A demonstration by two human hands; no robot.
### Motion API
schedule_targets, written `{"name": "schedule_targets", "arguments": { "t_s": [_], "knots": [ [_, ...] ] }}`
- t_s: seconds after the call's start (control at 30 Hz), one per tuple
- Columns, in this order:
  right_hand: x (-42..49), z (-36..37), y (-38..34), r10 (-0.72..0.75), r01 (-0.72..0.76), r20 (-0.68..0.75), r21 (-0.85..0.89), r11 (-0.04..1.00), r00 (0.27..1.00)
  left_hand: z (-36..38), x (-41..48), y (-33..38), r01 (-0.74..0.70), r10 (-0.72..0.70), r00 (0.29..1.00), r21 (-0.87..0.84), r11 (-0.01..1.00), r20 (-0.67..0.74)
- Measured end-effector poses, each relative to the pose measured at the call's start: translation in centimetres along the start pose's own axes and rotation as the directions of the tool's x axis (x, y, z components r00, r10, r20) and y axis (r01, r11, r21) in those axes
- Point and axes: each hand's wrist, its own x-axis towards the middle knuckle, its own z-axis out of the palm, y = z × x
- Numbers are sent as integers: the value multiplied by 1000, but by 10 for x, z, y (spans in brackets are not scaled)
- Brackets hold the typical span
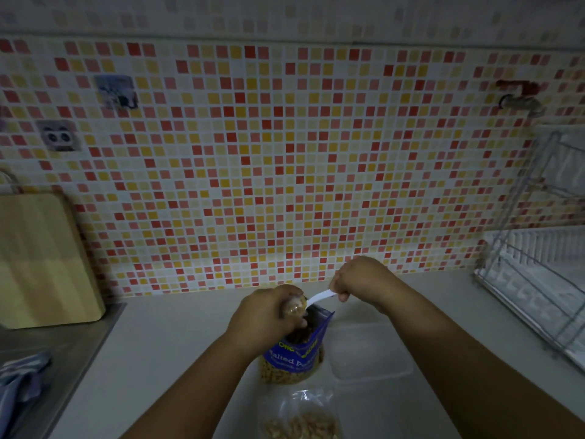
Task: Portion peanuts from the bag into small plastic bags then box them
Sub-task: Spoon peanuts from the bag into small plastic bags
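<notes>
- The right hand (357, 280) is closed in a pinch on the handle of a white spoon (319, 296), whose bowl end is tipped down toward the left hand (269, 315).
- The left hand is curled, gripping what is taken to be a small plastic bag (294, 307) with peanuts in it. The dim, soft picture leaves this short of certain.
- Both hands are held directly over the open mouth of the blue peanut bag (294, 359), which stands upright on the counter (177, 343). A clear box (370, 350) lies just beside it on the right, and a filled portion bag (300, 419) lies nearer the person.
- Peanuts could be spilled if the spoon is tipped before its bowl is inside the small bag's mouth. That mouth is narrow and is held open by one hand only.
- Strays would probably be caught by the blue bag below, but any sideways drift of the hands would send them onto the counter or toward the sink (63, 353).
- The blue bag could be knocked over by the left wrist, which is close against its rim. It stands unsupported.
- The small bag could be overfilled so that it will not close, or could slip from the curled fingers as its weight grows.
</notes>
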Motion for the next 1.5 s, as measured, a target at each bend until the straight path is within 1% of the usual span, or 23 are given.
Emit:
{"name": "schedule_targets", "arguments": {
  "t_s": [0.07,0.13,0.2,0.27,0.33,0.4,0.5,0.57,0.63,0.67,0.73,0.8,0.83,0.97,1.03,1.07,1.1,1.13,1.17,1.2,1.23,1.4,1.5],
  "knots": [
    [1,-4,-17,-31,37,46,-153,987,998,4,1,3,-11,11,1000,-37,999,-7],
    [-1,-10,-38,-73,81,38,-291,953,997,6,1,5,-9,7,1000,-110,994,-23],
    [-11,-14,-53,-152,148,29,-465,873,988,8,0,6,17,-30,998,-213,977,-58],
    [-24,-20,-63,-281,223,-7,-590,776,960,8,-1,7,33,-68,993,-314,949,-101],
    [-37,-26,-67,-456,298,-106,-623,723,884,7,0,7,48,-109,985,-399,916,-132],
    [-42,-32,-63,-530,307,-203,-626,717,824,6,1,5,65,-152,977,-475,878,-147],
    [-39,-40,-51,-512,242,-350,-587,772,785,4,3,0,102,-219,966,-579,809,-137],
    [-34,-40,-41,-437,172,-409,-542,822,801,1,2,-3,107,-248,959,-631,769,-139],
    [-27,-28,-33,-347,101,-375,-541,835,860,-2,1,-3,97,-270,952,-691,716,-146],
    [-23,-19,-31,-300,83,-313,-555,828,901,-3,0,-2,85,-278,949,-727,681,-149],
    [-16,8,-27,-248,121,-139,-590,798,959,-6,-3,3,63,-286,947,-791,608,-145],
    [-11,36,-23,-241,182,-17,-608,773,970,-7,-5,7,59,-294,946,-821,568,-136],
    [-9,47,-21,-247,196,-2,-601,775,969,-8,-5,8,61,-300,945,-833,550,-129],
    [-3,70,-14,-229,178,-28,-539,823,973,-9,-8,9,40,-301,947,-884,467,-116],
    [-4,69,-16,-262,203,-91,-411,889,961,-9,-10,10,32,-296,949,-900,435,-109],
    [-6,67,-18,-273,224,-151,-280,933,950,-10,-10,11,31,-292,951,-907,419,-102],
    [-8,66,-21,-262,246,-207,-100,964,943,-9,-10,11,29,-287,953,-913,407,-98],
    [-11,66,-24,-234,262,-238,97,960,943,-9,-11,11,26,-281,955,-916,400,-95],
    [-13,68,-27,-202,265,-239,271,925,950,-9,-11,12,26,-278,956,-916,401,-94],
    [-16,71,-29,-175,254,-224,394,883,959,-8,-11,13,26,-275,957,-915,403,-93],
    [-18,74,-31,-159,244,-215,465,851,964,-7,-12,14,27,-272,958,-915,403,-91],
    [-33,82,-35,-124,265,-284,539,799,951,-6,-21,19,43,-255,965,-911,410,-69],
    [-47,85,-39,-114,268,-284,598,756,952,-8,-32,18,44,-227,972,-906,421,-58]
  ]
}}
